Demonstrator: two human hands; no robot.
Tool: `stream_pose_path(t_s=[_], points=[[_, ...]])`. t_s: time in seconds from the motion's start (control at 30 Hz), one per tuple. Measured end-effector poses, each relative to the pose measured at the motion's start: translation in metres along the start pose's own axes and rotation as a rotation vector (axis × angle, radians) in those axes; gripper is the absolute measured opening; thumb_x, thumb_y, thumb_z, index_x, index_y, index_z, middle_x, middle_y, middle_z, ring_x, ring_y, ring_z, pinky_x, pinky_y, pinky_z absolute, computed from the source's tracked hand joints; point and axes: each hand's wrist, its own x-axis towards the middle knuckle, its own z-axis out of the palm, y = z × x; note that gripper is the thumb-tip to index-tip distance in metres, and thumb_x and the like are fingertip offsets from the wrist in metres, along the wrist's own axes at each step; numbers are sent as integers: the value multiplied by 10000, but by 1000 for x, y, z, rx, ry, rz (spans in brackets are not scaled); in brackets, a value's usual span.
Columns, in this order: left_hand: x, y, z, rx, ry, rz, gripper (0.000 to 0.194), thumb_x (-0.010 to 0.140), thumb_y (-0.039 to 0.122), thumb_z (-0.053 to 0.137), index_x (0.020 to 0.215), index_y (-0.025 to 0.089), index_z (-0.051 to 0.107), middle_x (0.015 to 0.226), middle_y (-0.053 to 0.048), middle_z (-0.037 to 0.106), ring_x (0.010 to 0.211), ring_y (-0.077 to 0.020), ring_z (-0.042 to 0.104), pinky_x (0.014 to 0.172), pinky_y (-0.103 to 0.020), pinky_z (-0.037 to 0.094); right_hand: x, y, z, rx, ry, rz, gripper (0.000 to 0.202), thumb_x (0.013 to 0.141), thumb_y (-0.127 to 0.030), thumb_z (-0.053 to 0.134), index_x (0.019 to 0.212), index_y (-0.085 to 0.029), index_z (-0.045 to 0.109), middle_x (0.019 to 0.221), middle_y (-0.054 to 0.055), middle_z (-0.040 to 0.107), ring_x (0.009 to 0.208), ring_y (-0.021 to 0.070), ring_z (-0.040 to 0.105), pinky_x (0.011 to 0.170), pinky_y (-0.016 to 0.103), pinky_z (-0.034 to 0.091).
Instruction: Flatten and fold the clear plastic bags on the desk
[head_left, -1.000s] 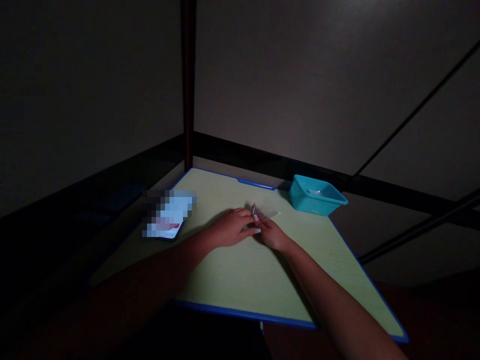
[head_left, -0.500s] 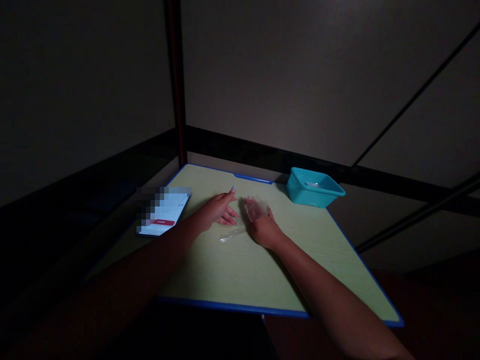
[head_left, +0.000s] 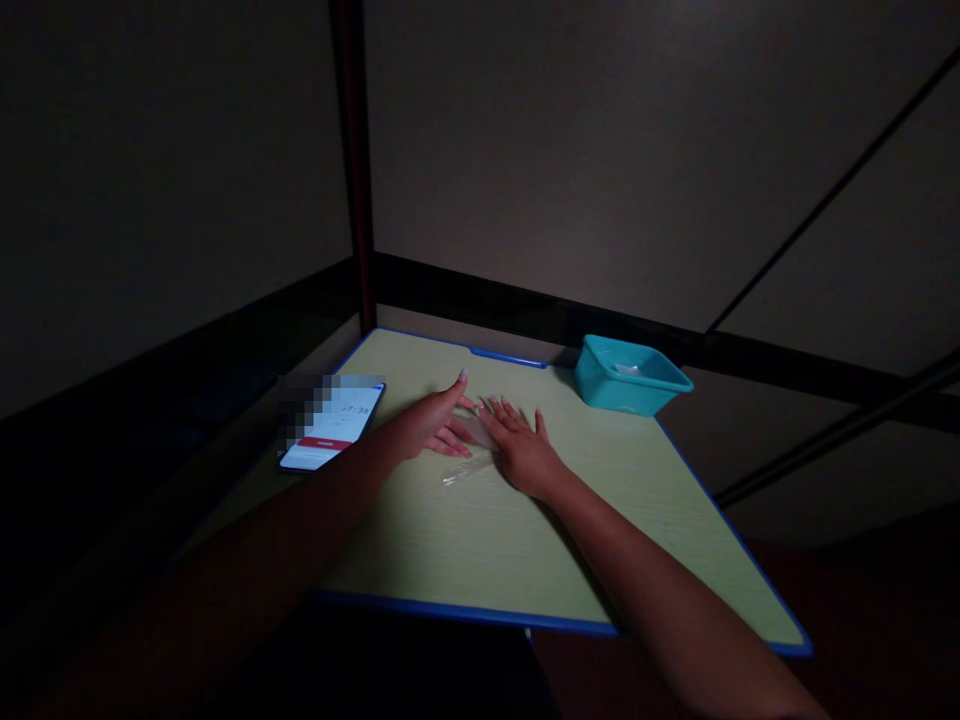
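Observation:
Clear plastic film (head_left: 461, 468), perhaps a thin bag, lies on the light table between my hands. My right hand (head_left: 523, 447) rests palm down over its far part, fingers spread, and hides some of it. Just to the left, my left hand (head_left: 442, 425) is held sideways at the film's edge, thumb up and fingers apart. Nothing shows in its grasp; whether its fingertips touch the film I cannot tell.
A turquoise plastic basket (head_left: 634, 385) with something pale inside stands at the table's far right corner. A lit phone (head_left: 334, 430) lies to the left of my left arm. The table (head_left: 465, 560) has a blue edge, and walls rise behind it.
My right hand was raised a little with the clear film blurred at its fingers; now it is laid flat over the film. My left hand has barely shifted.

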Motion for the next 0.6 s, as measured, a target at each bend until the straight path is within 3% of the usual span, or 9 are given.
stream_pose_path(t_s=[0.13,0.3,0.43,0.6], points=[[-2,-1,1,32,4,-3,544,875,617,319,1104,162,508,619,-50,653,508,-178,631,587,-315,526,0,2,2,15,17,-18,780,759,-84,373,1462,-283,99,1529,30,83,1391,232,77,1018,657,47],[-5,-6,1,103,-19,89,281,823,322,606,1025,141,532,625,-18,648,479,-131,598,583,-282,509,0,2,3,51,44,-39,801,736,-79,380,1465,-264,105,1526,41,102,1389,240,95,1023,652,44],[-4,-7,-2,191,30,101,338,773,156,635,1087,136,513,596,2,632,403,-96,539,507,-234,467,-1,3,1,90,55,-21,805,734,-93,400,1466,-254,106,1523,49,121,1386,237,113,1037,631,46],[-1,-9,-7,259,26,135,401,733,117,647,1105,127,497,537,41,586,390,-100,539,468,-213,444,-2,13,2,154,64,38,736,801,-195,420,1466,-233,107,1511,94,167,1382,245,138,1026,643,68]])
